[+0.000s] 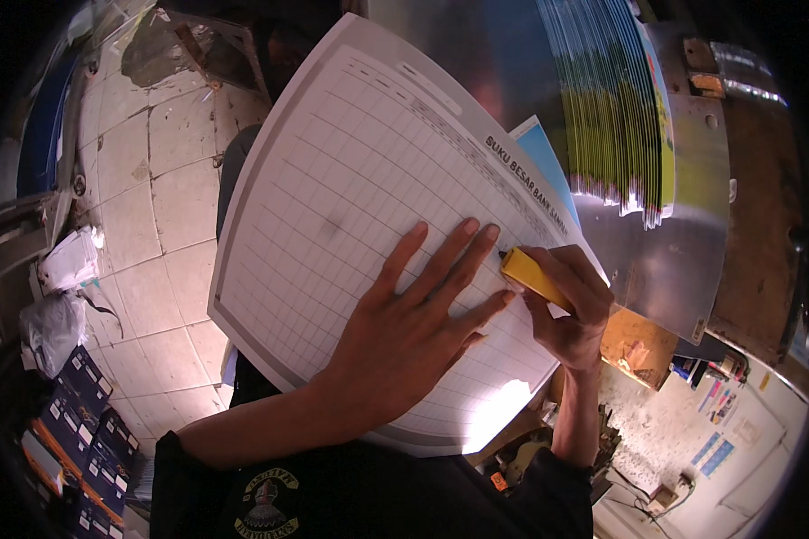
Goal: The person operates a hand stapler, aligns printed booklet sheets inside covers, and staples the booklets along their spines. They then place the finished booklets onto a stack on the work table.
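Note:
A large white printed sheet (333, 189) with a ruled grid, a grey border and a dark heading lies tilted in front of me. My left hand (404, 332) rests flat on its middle, palm down, fingers spread. My right hand (571, 305) is closed around a chunky yellow tool with a small dark tip (532, 277). That tip points at the sheet, just right of my left fingertips. Whether it touches the surface I cannot tell, and my fingers hide part of its body.
A fanned stack of colourful printed booklets (602, 99) lies on a metal surface (656, 260) at the upper right. A blue sheet (539, 148) peeks out behind the grid. Dark blue boxes (72, 413) and a plastic bag (52, 328) stand left, beside the tiled floor (144, 260).

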Demonstrator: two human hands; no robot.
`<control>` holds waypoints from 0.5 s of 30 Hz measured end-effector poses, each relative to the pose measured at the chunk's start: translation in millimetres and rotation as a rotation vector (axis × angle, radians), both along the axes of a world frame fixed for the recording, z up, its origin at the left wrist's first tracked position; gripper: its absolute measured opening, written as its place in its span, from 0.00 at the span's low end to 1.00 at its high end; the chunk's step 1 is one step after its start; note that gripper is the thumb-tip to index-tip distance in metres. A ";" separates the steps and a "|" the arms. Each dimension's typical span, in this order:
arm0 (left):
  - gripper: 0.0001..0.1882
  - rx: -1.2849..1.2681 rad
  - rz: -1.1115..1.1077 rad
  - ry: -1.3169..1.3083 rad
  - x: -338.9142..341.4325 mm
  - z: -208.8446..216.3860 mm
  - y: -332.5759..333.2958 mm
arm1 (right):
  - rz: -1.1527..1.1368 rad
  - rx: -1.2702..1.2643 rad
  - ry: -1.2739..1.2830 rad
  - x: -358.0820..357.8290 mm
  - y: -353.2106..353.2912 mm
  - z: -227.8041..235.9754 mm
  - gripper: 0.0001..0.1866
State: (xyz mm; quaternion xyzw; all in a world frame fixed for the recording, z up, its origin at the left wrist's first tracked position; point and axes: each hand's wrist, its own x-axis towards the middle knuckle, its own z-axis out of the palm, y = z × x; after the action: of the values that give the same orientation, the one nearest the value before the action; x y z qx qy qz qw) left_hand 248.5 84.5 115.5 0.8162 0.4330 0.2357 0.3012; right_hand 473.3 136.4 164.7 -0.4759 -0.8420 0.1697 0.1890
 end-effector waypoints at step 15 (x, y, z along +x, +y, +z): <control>0.14 0.031 0.016 0.028 -2.5 7.2 0.3 | 0.320 0.410 -0.257 8.2 -16.3 -6.6 0.22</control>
State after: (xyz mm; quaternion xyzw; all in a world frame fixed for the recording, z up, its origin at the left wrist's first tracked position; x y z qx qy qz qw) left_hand 245.9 84.7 122.6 0.8205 0.4401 0.2331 0.2805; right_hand 481.5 120.1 158.1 -0.3064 -0.9402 -0.0383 0.1437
